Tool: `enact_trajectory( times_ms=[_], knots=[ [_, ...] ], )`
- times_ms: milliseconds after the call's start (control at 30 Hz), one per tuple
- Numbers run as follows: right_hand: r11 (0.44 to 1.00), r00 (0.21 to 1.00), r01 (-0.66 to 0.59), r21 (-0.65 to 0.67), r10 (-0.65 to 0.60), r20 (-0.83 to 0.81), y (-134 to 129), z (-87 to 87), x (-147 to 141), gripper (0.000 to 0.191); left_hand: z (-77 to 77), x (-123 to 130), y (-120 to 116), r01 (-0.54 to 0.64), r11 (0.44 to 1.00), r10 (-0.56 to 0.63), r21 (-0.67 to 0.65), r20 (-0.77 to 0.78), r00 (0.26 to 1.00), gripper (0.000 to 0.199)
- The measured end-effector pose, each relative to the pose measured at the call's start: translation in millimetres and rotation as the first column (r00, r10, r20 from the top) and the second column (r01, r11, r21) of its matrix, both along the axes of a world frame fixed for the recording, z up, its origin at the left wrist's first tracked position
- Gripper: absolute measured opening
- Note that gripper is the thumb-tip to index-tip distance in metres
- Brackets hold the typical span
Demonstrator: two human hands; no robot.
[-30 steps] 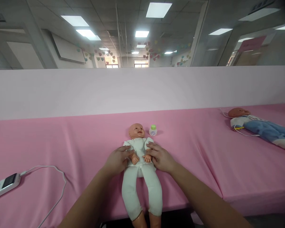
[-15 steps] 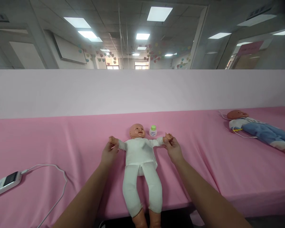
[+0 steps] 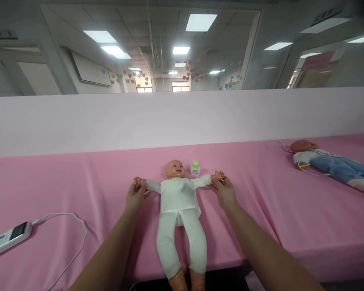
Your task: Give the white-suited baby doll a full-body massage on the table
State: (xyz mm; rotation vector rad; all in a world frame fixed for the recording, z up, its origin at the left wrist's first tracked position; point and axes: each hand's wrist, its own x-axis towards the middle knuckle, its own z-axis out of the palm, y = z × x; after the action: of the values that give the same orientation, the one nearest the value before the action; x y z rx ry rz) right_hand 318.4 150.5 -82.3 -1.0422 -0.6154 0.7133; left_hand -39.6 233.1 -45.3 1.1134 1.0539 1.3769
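Observation:
A baby doll (image 3: pixel 179 196) in a white top and white trousers lies on its back, its arms stretched out to both sides. My left hand (image 3: pixel 136 194) grips the doll's hand on the left, thumb and fingers closed around it. On the other side, my right hand (image 3: pixel 225 192) pinches the doll's other hand between thumb and fingers. Beside the doll's head stands a small white bottle (image 3: pixel 195 169) with a green cap. The doll's bare feet reach past the front edge of the bed.
A pink sheet (image 3: pixel 109 173) covers the long surface. At left lies a white handheld device (image 3: pixel 9 240) with a cable (image 3: pixel 81 238). A second doll (image 3: pixel 330 163) in blue and white lies at far right. Behind runs a white low wall (image 3: pixel 170 119) under glass.
The doll's arms are stretched further outward, my left hand having moved left and my right hand slightly right. Both hands keep hold. The view has tilted slightly.

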Motion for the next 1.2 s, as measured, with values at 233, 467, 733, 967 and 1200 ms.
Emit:
enact_trajectory(
  times_ms=[233,467,733,967,1200],
  knots=[
    [0.949,0.728,-0.308,0.066,0.191,0.658,-20,13.7,-51,0.030,6.3,23,-35,0.302,0.868,-0.008,0.393,-0.598,0.802,0.028],
    [0.948,0.281,-0.311,-0.072,0.164,0.946,-29,18.3,-59,0.051,4.7,24,-36,0.544,0.721,0.132,0.431,-0.855,0.502,0.038],
    [0.952,0.341,-0.302,-0.046,0.153,0.927,-26,15.9,-58,0.046,3.8,26,-35,0.513,0.744,0.112,0.427,-0.838,0.534,0.037],
    [0.981,0.790,-0.186,0.047,0.121,0.601,-15,8.7,-42,0.034,3.2,24,-29,0.174,0.949,-0.010,0.264,-0.524,0.851,0.035],
    [0.982,0.998,-0.053,-0.182,0.060,0.031,7,-14.2,11,0.038,-10.7,9,6,-0.108,0.984,0.119,-0.144,0.067,0.991,0.017]
  ],
)
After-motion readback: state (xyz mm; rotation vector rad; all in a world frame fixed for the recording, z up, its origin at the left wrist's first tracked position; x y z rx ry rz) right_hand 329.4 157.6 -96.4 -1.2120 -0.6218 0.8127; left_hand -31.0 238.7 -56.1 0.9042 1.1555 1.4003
